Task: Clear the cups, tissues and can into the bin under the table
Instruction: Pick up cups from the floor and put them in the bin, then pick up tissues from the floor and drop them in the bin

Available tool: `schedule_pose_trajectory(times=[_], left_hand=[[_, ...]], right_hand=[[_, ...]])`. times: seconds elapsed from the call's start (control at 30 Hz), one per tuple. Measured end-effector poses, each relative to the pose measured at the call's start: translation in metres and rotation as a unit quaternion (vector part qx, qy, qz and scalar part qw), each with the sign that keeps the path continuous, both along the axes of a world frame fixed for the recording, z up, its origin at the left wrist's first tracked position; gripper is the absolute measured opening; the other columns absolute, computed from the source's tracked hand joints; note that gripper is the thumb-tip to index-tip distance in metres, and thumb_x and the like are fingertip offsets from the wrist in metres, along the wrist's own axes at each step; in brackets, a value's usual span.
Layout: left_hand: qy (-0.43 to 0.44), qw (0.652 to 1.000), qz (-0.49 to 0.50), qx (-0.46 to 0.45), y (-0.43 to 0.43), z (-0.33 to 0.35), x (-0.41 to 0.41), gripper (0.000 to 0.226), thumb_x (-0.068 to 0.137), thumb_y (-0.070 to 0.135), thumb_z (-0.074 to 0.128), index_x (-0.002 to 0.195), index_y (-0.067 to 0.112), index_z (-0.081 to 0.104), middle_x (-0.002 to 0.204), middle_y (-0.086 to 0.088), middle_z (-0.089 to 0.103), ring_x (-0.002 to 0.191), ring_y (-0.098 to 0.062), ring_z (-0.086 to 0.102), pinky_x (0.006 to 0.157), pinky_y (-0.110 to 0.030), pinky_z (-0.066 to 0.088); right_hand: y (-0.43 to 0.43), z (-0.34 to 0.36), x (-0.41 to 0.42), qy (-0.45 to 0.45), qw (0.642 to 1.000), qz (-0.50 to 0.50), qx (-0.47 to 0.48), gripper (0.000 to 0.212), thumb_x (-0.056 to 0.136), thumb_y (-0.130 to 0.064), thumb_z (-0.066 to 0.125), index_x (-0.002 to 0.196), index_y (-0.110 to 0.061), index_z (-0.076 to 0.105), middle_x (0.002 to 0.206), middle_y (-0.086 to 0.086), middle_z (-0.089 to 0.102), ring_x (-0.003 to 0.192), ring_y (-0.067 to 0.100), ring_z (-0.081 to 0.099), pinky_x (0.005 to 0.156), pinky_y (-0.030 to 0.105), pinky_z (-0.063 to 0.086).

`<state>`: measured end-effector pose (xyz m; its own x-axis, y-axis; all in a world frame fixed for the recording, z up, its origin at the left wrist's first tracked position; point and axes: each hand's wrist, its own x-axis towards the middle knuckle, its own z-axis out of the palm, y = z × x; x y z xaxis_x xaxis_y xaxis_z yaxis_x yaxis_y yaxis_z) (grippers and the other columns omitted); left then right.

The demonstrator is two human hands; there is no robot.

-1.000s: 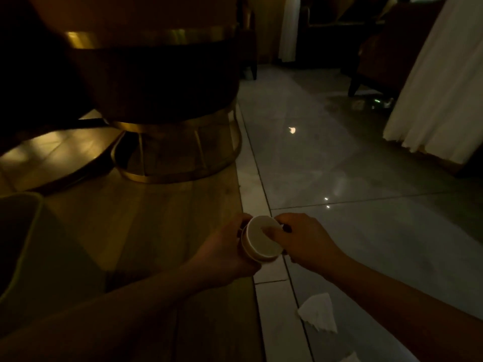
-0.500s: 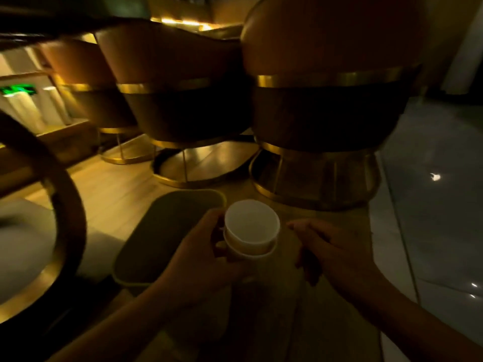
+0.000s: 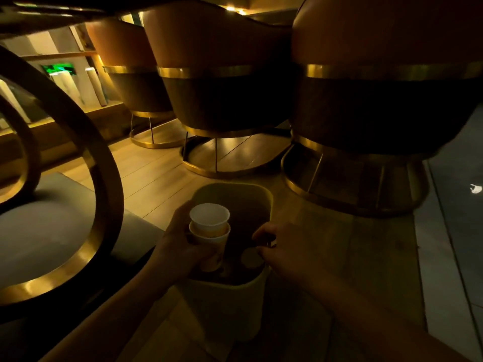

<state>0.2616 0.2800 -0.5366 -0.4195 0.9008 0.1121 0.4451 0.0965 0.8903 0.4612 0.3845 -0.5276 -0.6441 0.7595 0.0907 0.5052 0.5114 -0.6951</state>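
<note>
The left hand (image 3: 180, 246) grips two nested white paper cups (image 3: 210, 232) upright over the open mouth of the pale rounded plastic bin (image 3: 230, 296). The right hand (image 3: 283, 250) hovers at the bin's right rim, fingers curled, seemingly empty in the dimness.

Dim, amber light washed the room. Three brown upholstered tub chairs with brass bands (image 3: 224, 74) stood in a row on a warm wooden plank floor (image 3: 156, 178); grey polished tiles (image 3: 457, 205) lay right, a curved brass-edged frame (image 3: 99, 178) left.
</note>
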Motion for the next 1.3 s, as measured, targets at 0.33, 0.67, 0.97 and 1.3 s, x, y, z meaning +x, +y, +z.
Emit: schedule_pose_trajectory(times=[0.33, 0.67, 0.97, 1.3], left_hand=[[0.088, 0.995, 0.020, -0.039, 0.024, -0.011, -0.009, 0.109, 0.067, 0.022, 0.084, 0.150, 0.032, 0.013, 0.135, 0.004, 0.045, 0.119, -0.015, 0.048, 0.086, -0.034, 0.050], [0.280, 0.957, 0.021, -0.068, 0.035, 0.007, 0.017, 0.071, 0.082, 0.033, 0.069, 0.143, 0.030, 0.033, 0.145, -0.003, 0.040, 0.124, -0.022, 0.046, 0.090, -0.034, 0.047], [0.389, 0.917, -0.048, -0.077, 0.051, 0.042, 0.080, 0.060, 0.087, 0.043, 0.059, 0.142, 0.031, 0.036, 0.141, 0.000, 0.042, 0.125, -0.021, 0.045, 0.092, -0.039, 0.047], [0.459, 0.867, -0.189, -0.049, 0.071, 0.044, 0.187, 0.065, 0.088, 0.047, 0.054, 0.145, 0.032, 0.028, 0.149, 0.002, 0.036, 0.129, -0.020, 0.042, 0.090, -0.035, 0.043]], right_hand=[[0.000, -0.005, 0.004, 0.024, 0.999, -0.005, 0.020, 0.026, 0.084, -0.015, 0.066, 0.107, -0.027, 0.067, 0.113, -0.007, 0.064, 0.103, 0.006, 0.059, 0.087, 0.027, 0.052], [0.000, 0.003, 0.005, 0.035, 0.999, -0.005, 0.031, 0.024, 0.087, -0.023, 0.064, 0.110, -0.025, 0.066, 0.113, -0.005, 0.067, 0.103, 0.008, 0.061, 0.087, 0.025, 0.050], [0.006, 0.014, 0.068, 0.047, 0.996, -0.063, 0.038, 0.025, 0.088, -0.031, 0.062, 0.112, -0.025, 0.065, 0.109, -0.006, 0.068, 0.094, 0.006, 0.061, 0.085, 0.030, 0.053], [0.003, 0.007, 0.201, -0.029, 0.984, -0.170, 0.053, 0.022, 0.087, -0.027, 0.063, 0.109, -0.023, 0.066, 0.102, -0.004, 0.067, 0.091, 0.007, 0.061, 0.080, 0.026, 0.052]])
